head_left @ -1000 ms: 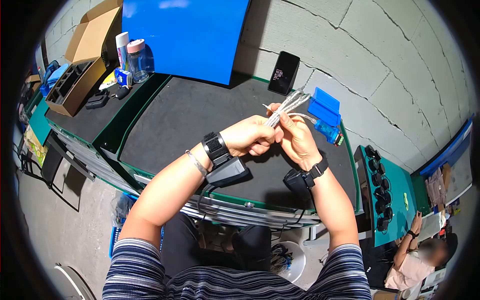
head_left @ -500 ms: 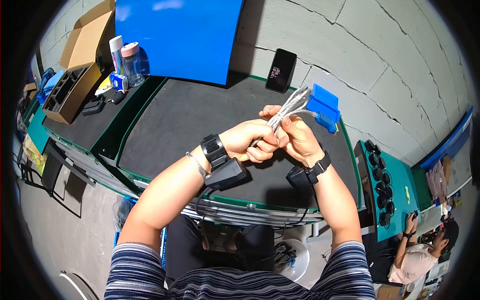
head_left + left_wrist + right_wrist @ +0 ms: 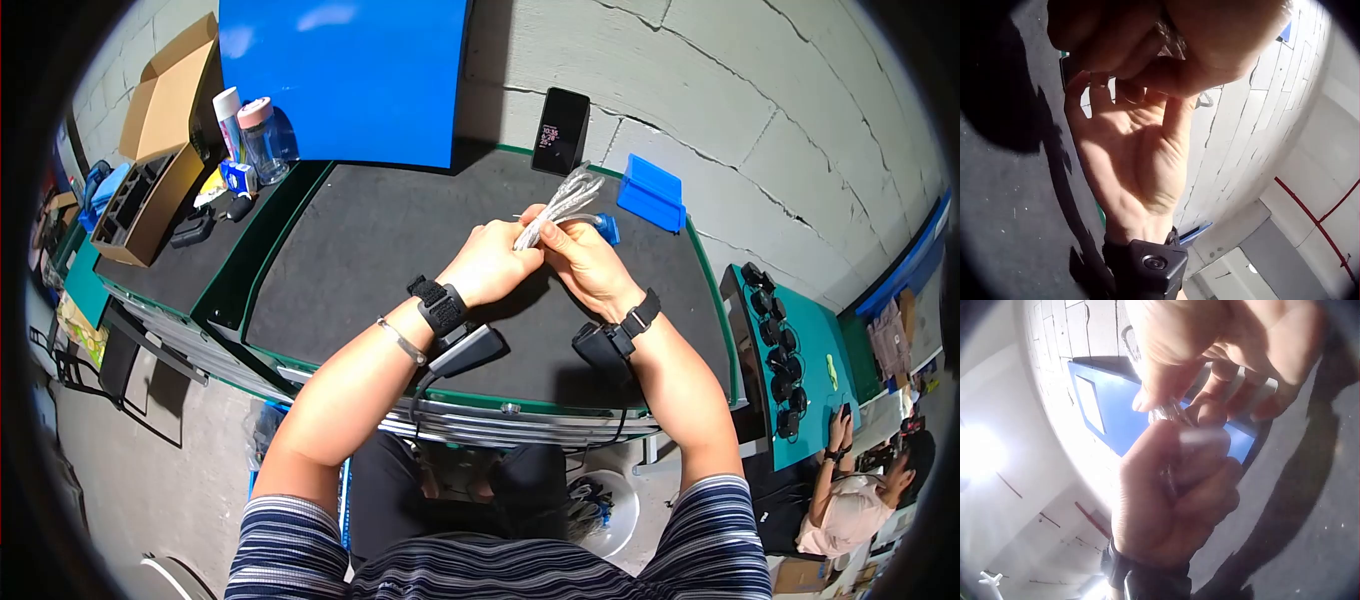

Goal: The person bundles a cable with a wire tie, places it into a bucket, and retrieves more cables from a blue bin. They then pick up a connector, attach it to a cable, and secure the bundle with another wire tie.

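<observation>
Both hands hold a coiled bundle of clear silver cable point(image 3: 556, 203) above the black mat point(image 3: 370, 240). My left hand point(image 3: 497, 262) grips the lower part of the bundle, fingers curled round it. My right hand point(image 3: 572, 252) pinches the bundle just above, with the cable's blue connector point(image 3: 606, 229) poking out past its fingers. In the left wrist view the right palm point(image 3: 1129, 169) faces the camera under the left fist point(image 3: 1166, 37). The right wrist view shows the left fist point(image 3: 1172, 487) wrapped round the cable point(image 3: 1169, 412).
A black phone point(image 3: 560, 130) leans on the block wall. A blue plastic box point(image 3: 652, 192) sits at the mat's back right, a blue board point(image 3: 340, 75) behind. Bottles point(image 3: 250, 120) and a cardboard box point(image 3: 150, 130) stand at left. Another person point(image 3: 850, 500) sits at lower right.
Both hands have moved down and away from the camera with the cable bundle. The blue connector has drawn in close to the right hand's fingers.
</observation>
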A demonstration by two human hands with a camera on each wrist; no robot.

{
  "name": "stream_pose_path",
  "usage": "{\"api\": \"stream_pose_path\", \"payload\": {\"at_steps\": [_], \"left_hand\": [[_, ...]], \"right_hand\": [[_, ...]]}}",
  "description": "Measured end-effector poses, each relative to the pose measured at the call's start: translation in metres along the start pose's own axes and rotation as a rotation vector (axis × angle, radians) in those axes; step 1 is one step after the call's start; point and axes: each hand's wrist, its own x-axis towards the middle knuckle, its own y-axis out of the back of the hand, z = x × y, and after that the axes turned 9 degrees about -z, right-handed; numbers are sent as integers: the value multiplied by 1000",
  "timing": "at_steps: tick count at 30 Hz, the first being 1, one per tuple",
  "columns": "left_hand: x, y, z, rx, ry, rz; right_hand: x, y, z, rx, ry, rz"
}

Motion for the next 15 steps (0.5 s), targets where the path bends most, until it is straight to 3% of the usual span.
{"api": "stream_pose_path", "payload": {"at_steps": [5, 7, 15], "left_hand": [[-1, 1, 14, 258, -81, 145], [-1, 0, 11, 394, -157, 286], [3, 1, 3, 648, -209, 359]], "right_hand": [[1, -17, -9, 94, 89, 79], [-1, -15, -9, 102, 66, 127], [-3, -15, -6, 246, 50, 234]]}}
